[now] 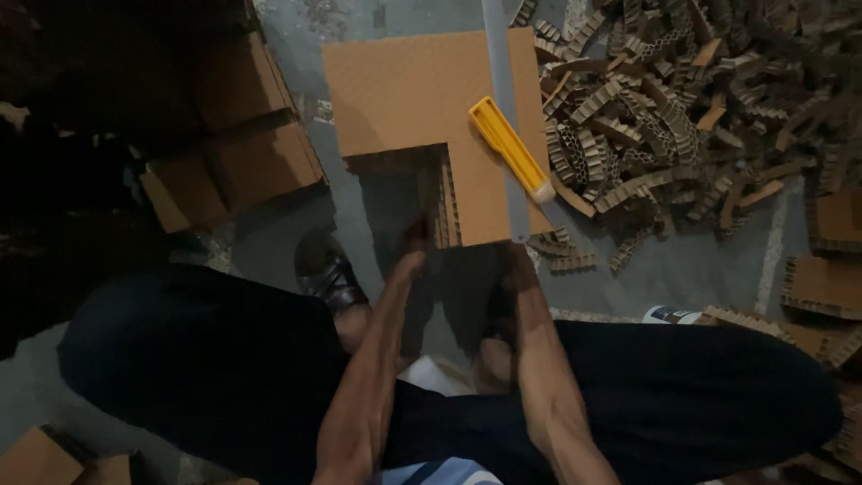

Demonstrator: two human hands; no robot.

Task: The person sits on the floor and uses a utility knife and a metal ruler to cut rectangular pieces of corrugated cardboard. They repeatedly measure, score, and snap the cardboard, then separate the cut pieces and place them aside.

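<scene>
Both hands (409,260) at cardboard stack (449,211)

Grey concrete floor (287,36) is carrying everything. An L-shaped cardboard stack (404,90) is lying at centre, honeycomb edge showing. A heap of honeycomb scraps (682,99) is spreading to its right (touching the stack's edge). Flat cardboard pieces (242,153) are sitting to the left, more pieces (822,283) lying far right. A shoe (325,268) is resting on the floor.
</scene>
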